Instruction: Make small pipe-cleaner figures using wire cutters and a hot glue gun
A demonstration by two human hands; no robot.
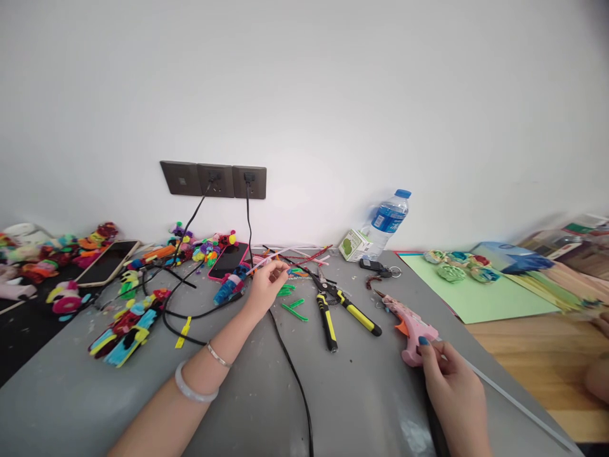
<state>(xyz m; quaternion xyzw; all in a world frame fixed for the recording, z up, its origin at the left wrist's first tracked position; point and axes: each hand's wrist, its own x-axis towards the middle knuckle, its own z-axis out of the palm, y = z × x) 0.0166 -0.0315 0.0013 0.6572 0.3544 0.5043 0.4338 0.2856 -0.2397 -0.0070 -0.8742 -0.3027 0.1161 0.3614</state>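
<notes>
My left hand [269, 285] reaches over the middle of the grey table, thumb and fingertips pinched together; whatever they hold, if anything, is too small to make out. Pale pink pipe cleaners [311, 255] lie just beyond it, and short green pipe cleaner pieces [295, 311] are to its right. My right hand [454, 387] is closed at the rear of a pink hot glue gun [419, 333], its thumb against the back of the body. A long whitish glue stick [523, 405] runs out behind the gun. The nozzle points toward the wall and left.
Yellow-black wire strippers [340, 308] lie between my hands. A water bottle [387, 222], small box [354, 245] and key fob [371, 265] stand near the wall. Black cords [290, 362] cross the table. Pipe cleaner figures [130, 330] crowd the left; green paper [504, 301] lies right.
</notes>
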